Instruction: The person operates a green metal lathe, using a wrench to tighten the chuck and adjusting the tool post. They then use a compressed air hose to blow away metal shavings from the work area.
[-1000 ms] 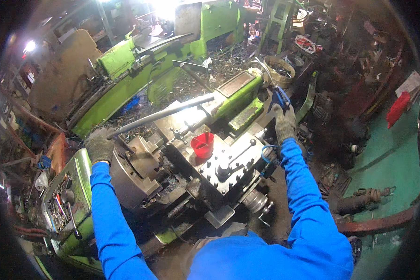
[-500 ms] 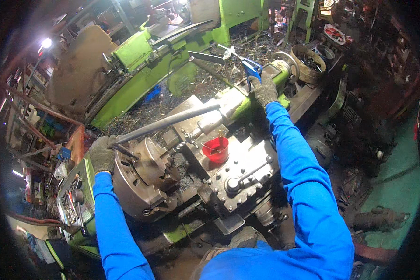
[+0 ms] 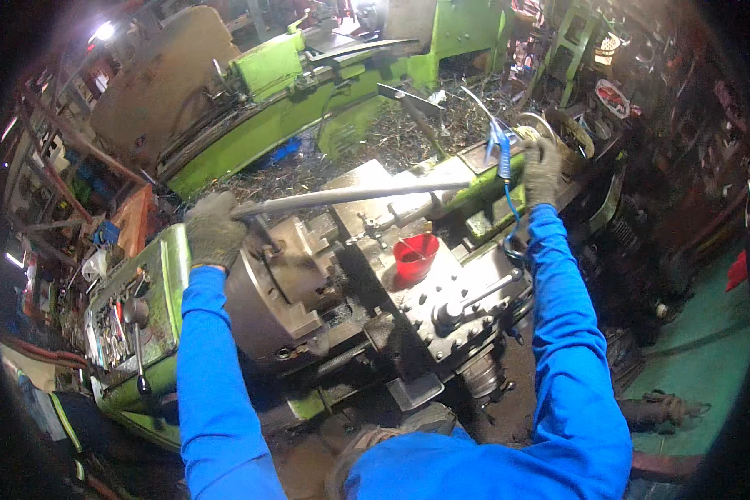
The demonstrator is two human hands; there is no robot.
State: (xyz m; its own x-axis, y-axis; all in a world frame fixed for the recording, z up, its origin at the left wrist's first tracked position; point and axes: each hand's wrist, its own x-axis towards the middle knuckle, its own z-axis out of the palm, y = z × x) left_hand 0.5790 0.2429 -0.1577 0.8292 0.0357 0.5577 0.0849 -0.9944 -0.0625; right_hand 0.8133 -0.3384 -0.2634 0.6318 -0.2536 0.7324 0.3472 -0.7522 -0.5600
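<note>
My left hand (image 3: 214, 229), in a dark grey work glove, is closed round the near-left end of a long grey metal bar (image 3: 350, 194). The bar slants over the lathe chuck (image 3: 275, 292) toward the green tailstock (image 3: 492, 183). A blue air blow gun (image 3: 502, 150) with a thin nozzle stands at the tailstock, its blue hose (image 3: 512, 207) dropping below it. My gloved right hand (image 3: 543, 171) is just right of the gun, apart from it, beside the tailstock handwheel (image 3: 535, 125). Its fingers look loosely spread and hold nothing visible.
A red cup (image 3: 415, 257) sits on the carriage beside a bolted plate with a lever (image 3: 483, 293). Small tools lie on the green headstock (image 3: 171, 267). Metal shavings (image 3: 367, 133) cover the ground before another green machine (image 3: 225, 146). A round bin (image 3: 571, 133) stands beyond the tailstock.
My right hand has let go of the blow gun and moved right of it. The bar in my left hand has swung to a flatter slant, its far end now nearer the tailstock. The view has shifted.
</note>
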